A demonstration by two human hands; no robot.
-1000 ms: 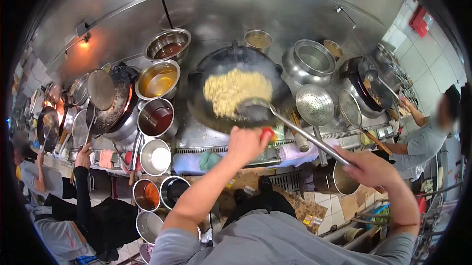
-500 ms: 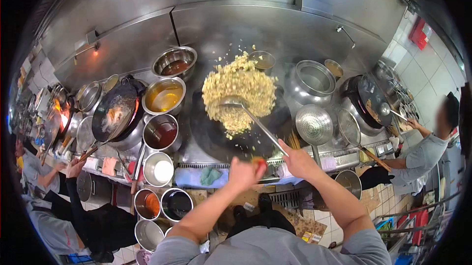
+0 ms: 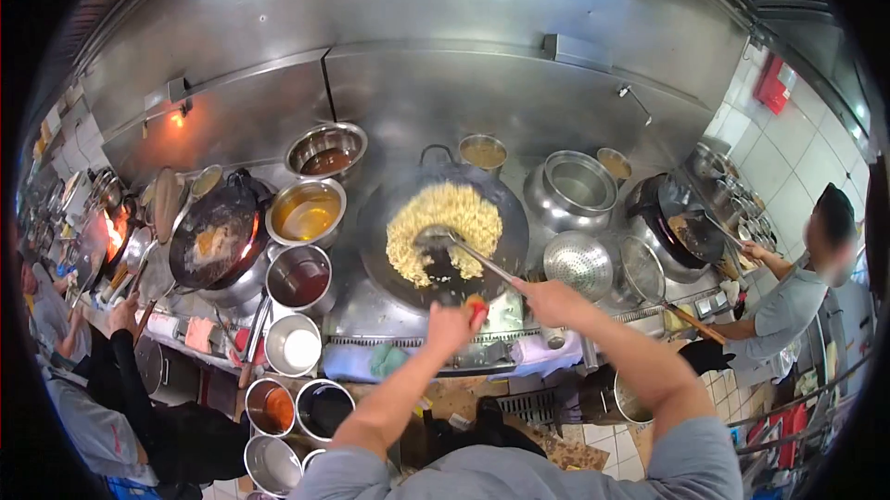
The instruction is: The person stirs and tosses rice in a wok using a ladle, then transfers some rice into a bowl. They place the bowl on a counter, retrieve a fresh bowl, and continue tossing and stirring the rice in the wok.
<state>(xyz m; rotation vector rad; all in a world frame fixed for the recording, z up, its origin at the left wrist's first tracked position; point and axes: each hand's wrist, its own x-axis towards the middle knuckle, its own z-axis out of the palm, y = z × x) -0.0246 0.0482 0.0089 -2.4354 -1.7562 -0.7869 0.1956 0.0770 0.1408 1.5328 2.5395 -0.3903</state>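
A large black wok [image 3: 514, 231] sits at the centre, with a heap of yellowish fried rice [image 3: 464, 208] in it, blurred by motion. My left hand [image 3: 451, 328] is closed at the wok's near rim, where the handle is mostly covered by my fingers. Something red [image 3: 477, 309] pokes out beside the thumb. My right hand [image 3: 554, 302] grips the long handle of a metal ladle [image 3: 482, 262], whose bowl rests among the rice. Opposite me, the wok's far loop handle [image 3: 436, 153] rises from the rim.
Left of the wok stand metal pots of sauce, among them a bowl of yellow oil [image 3: 306, 213]. On the right are a lidless pot [image 3: 577, 183] and a perforated strainer [image 3: 578, 266]. Co-workers stand at a left wok [image 3: 218, 236] and a right wok [image 3: 691, 227].
The rice, tossed high above the wok before, has dropped back into it. The wok's far rim and loop handle now show. My view has tilted up slightly.
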